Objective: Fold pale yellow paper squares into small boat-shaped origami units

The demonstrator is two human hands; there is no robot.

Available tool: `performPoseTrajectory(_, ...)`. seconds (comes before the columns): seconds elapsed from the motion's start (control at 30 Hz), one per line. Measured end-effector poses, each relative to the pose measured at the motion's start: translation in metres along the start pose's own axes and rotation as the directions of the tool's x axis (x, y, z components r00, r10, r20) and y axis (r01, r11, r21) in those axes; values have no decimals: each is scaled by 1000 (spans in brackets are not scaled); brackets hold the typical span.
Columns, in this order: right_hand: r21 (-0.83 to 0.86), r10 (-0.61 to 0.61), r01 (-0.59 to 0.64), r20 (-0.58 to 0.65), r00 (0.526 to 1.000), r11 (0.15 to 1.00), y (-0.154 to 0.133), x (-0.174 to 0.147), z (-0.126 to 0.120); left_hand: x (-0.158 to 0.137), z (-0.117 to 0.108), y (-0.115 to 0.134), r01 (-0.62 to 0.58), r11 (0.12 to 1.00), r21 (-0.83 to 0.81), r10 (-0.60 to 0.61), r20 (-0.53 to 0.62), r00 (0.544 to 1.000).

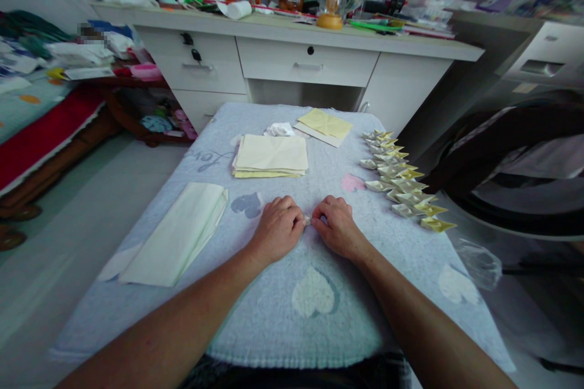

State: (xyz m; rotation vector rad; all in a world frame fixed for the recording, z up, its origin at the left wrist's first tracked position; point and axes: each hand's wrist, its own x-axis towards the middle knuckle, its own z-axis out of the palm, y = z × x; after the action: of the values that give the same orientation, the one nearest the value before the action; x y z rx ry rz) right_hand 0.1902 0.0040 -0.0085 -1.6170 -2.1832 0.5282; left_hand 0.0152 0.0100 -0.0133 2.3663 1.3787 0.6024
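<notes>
My left hand (281,228) and my right hand (335,225) meet over the middle of the cloth-covered table. Both are closed, fingers pinched on a small folded piece of paper (307,220) between them. Only a pale bit of it shows; its shape is mostly hidden by my fingers. Just beyond my hands lies a stack of cream and yellow paper sheets (272,155). To the right, several folded paper boats (410,197) stand in rows, white and yellow. On the left rests a long pile of folded pale paper (182,234).
Yellow and white square sheets (325,124) lie at the table's back, beside a crumpled white tissue (279,129). A clear plastic bag (478,262) hangs at the right edge. Beyond is a cluttered white desk (292,64); a washing machine (542,73) stands right, a bed (50,127) left.
</notes>
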Motion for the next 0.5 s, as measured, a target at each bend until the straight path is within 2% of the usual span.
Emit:
performPoseTrajectory(0.17,-36,43,-42,25,999,998,-5,1,-2,-2,1,2,54,997,51,-53,-21,998)
performPoseTrajectory(0.5,-61,57,-58,-21,998,996,-3,1,7,-4,6,1,142,984,108,-132,-99,986)
